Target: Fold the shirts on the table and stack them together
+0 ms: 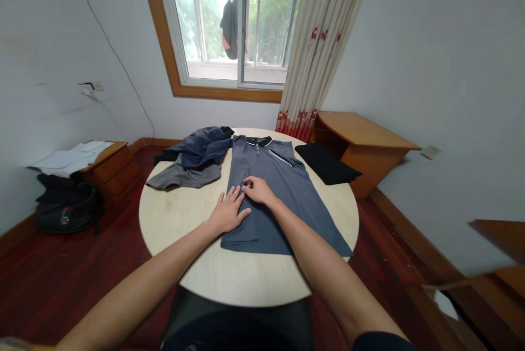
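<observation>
A grey-blue polo shirt (287, 198) with a black collar lies front up on the round table, its collar toward the window. Its left side is folded inward over the body in a long strip. My left hand (229, 211) rests flat on that strip, fingers spread. Just right of it, my right hand (257, 189) has its fingers pinched together on a bit of the shirt's fabric near the strip's middle. The fingertips of both hands are close together.
Crumpled dark blue and grey clothes (200, 148) lie at the table's back left. A folded black cloth (326, 162) sits at the right edge. The pale round table (176, 225) stands before a window, beside a wooden desk (365, 135).
</observation>
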The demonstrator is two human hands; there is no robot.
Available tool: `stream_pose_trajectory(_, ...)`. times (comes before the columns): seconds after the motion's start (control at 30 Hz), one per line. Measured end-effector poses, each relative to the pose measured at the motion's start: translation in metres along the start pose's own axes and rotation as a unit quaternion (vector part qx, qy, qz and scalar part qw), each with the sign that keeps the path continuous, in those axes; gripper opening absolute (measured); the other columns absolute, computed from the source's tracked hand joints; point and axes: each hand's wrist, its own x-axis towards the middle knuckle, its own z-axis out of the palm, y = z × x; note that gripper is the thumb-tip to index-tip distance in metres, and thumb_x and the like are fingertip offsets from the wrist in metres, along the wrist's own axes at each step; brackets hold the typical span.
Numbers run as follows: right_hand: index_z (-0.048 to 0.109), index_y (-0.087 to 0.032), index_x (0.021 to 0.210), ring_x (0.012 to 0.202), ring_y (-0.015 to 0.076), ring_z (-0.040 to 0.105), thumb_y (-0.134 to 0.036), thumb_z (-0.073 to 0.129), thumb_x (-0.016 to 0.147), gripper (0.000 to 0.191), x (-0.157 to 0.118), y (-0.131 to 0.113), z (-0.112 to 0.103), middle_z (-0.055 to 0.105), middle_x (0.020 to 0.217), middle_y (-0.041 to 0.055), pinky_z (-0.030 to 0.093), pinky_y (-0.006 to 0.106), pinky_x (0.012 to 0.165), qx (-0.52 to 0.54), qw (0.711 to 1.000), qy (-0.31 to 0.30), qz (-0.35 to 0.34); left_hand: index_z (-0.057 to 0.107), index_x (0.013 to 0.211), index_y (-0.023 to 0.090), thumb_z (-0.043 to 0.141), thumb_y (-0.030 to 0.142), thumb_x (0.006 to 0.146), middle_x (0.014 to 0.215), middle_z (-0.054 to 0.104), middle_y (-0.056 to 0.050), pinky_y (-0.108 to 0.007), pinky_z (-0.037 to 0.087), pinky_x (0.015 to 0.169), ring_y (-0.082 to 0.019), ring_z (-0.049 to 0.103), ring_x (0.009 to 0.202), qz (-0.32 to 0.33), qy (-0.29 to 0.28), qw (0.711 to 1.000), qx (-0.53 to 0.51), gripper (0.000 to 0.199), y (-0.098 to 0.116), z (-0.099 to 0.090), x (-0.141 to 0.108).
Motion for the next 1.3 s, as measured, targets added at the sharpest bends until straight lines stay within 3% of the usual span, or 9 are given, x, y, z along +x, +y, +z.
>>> stream_pose_trajectory(0.17, 0.065, -0.014, 0.128, 0.085, 0.0155, 0.066, -0.023, 0.065, 0.088, 0.041, -0.038, -0.011, 0.007, 0.073, 0.095, 0.0054, 0.049, 0.026, 0.083, 0.012, 1.000, -0.020, 0.005, 0.036, 0.156, 0.019, 0.035, 0.059, 0.100, 0.165, 0.025, -0.013, -0.059, 0.018, 0.121, -0.034, 0.015, 0.154, 0.012, -0.002, 1.000, -0.023, 0.068, 0.011, -0.004, -0.045)
stream_pose_trajectory(0.3, 0.067, -0.014, 0.125, 0.071, 0.0128, 0.061, -0.019, 0.068, 0.085, 0.040, -0.058, -0.010, 0.010, 0.068, 0.079, 0.0004, 0.048, 0.024, 0.071, 0.028, 0.998, -0.056, -0.018, 0.036, 0.156, 0.022, 0.040, 0.062, 0.098, 0.165, 0.026, -0.014, -0.061, 0.016, 0.120, -0.033, 0.017, 0.154, 0.028, -0.004, 0.998, -0.048, 0.071, 0.016, -0.006, -0.079)
stream_pose_trajectory(0.4, 0.071, -0.014, 0.115, 0.054, 0.0098, 0.053, -0.017, 0.068, 0.084, 0.032, -0.074, -0.010, 0.008, 0.059, 0.062, -0.0051, 0.044, 0.021, 0.056, 0.079, 0.989, -0.122, -0.004, 0.047, 0.150, 0.022, 0.053, 0.063, 0.092, 0.162, 0.034, -0.015, -0.059, 0.021, 0.119, -0.034, 0.028, 0.150, 0.041, 0.003, 0.997, -0.066, 0.071, 0.019, -0.011, -0.098)
stream_pose_trajectory(0.47, 0.072, -0.014, 0.109, 0.045, 0.0082, 0.048, -0.015, 0.063, 0.087, 0.024, -0.084, -0.012, 0.006, 0.055, 0.056, -0.0071, 0.041, 0.020, 0.048, 0.143, 0.976, -0.163, 0.032, 0.059, 0.138, 0.021, 0.061, 0.055, 0.089, 0.153, 0.048, -0.014, -0.053, 0.031, 0.117, -0.033, 0.042, 0.142, 0.049, 0.029, 0.995, -0.086, 0.060, 0.022, -0.016, -0.105)
stream_pose_trajectory(0.57, 0.070, -0.013, 0.103, 0.040, 0.0070, 0.048, -0.012, 0.056, 0.089, 0.020, -0.098, -0.017, 0.004, 0.057, 0.055, -0.0065, 0.041, 0.018, 0.042, 0.243, 0.953, -0.161, 0.084, 0.069, 0.121, 0.022, 0.065, 0.041, 0.090, 0.129, 0.065, -0.012, -0.044, 0.045, 0.104, -0.028, 0.057, 0.120, 0.065, 0.072, 0.989, -0.112, 0.037, 0.027, -0.020, -0.111)
stream_pose_trajectory(0.73, 0.066, -0.012, 0.106, 0.043, 0.0096, 0.060, -0.010, 0.053, 0.089, 0.022, -0.112, -0.021, 0.005, 0.061, 0.052, -0.0038, 0.040, 0.014, 0.039, 0.330, 0.920, -0.150, 0.152, 0.069, 0.105, 0.023, 0.054, 0.031, 0.096, 0.102, 0.066, -0.009, -0.038, 0.050, 0.088, -0.024, 0.061, 0.097, 0.065, 0.101, 0.985, -0.123, 0.020, 0.030, -0.016, -0.118)
stream_pose_trajectory(0.93, 0.066, -0.014, 0.104, 0.036, 0.0091, 0.053, -0.010, 0.053, 0.087, 0.022, -0.115, -0.019, 0.005, 0.056, 0.047, -0.0066, 0.042, 0.015, 0.037, 0.335, 0.915, -0.139, 0.178, 0.066, 0.110, 0.022, 0.062, 0.033, 0.089, 0.103, 0.065, -0.009, -0.040, 0.049, 0.086, -0.027, 0.060, 0.098, 0.031, 0.101, 0.988, -0.110, 0.024, 0.033, -0.016, -0.124)
stream_pose_trajectory(1.03, 0.066, -0.016, 0.099, 0.036, 0.0085, 0.052, -0.008, 0.053, 0.086, 0.019, -0.115, -0.022, 0.004, 0.055, 0.048, -0.0076, 0.046, 0.016, 0.039, 0.343, 0.911, -0.139, 0.182, 0.067, 0.105, 0.021, 0.054, 0.030, 0.094, 0.102, 0.066, -0.009, -0.040, 0.048, 0.084, -0.026, 0.061, 0.096, 0.019, 0.099, 0.991, -0.087, 0.019, 0.034, -0.016, -0.123)
stream_pose_trajectory(1.3, 0.058, -0.016, 0.099, 0.049, 0.0153, 0.069, -0.012, 0.053, 0.090, 0.011, -0.117, -0.024, -0.001, 0.063, 0.053, -0.0015, 0.049, 0.016, 0.042, 0.321, 0.906, -0.188, 0.199, 0.068, 0.105, 0.021, 0.037, 0.024, 0.102, 0.098, 0.066, -0.008, -0.035, 0.049, 0.084, -0.023, 0.062, 0.094, 0.041, 0.090, 0.992, -0.082, 0.031, 0.028, -0.015, -0.119)
